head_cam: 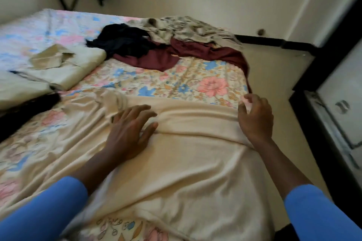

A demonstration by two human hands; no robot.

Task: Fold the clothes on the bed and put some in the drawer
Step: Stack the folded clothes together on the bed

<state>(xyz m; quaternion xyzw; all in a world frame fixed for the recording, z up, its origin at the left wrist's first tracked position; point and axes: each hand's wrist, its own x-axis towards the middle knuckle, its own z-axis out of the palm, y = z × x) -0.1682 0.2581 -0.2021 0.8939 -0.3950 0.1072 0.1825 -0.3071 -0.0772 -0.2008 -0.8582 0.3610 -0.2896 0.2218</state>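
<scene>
while the cream cloth (186, 172) lies spread over the lower middle of the frame, on the near part of the bed (195, 80), the step in hand seems to be the folding of this piece, with one fold already lying along its far edge. the left hand (129, 133) rests flat on the cloth at the centre, fingers straight and spread, pressing beside the fold. the right hand (254, 119) is at the right end of the fold, near the bed's edge. its fingers are curled, but it cannot be told whether they pinch the cloth or only touch it.

the next move probably calls for smoothing the wrinkles and taking both ends evenly, because the soft cloth can slip.

further, at middle left, a folded cream pile (64, 68) waits. at upper centre a maroon garment (156, 58), a dark garment (121, 39) and a patterned garment (186, 27) lie in a heap, not yet folded. at the right edge stands a cabinet front with a metal handle (341, 106), perhaps the drawer.
</scene>
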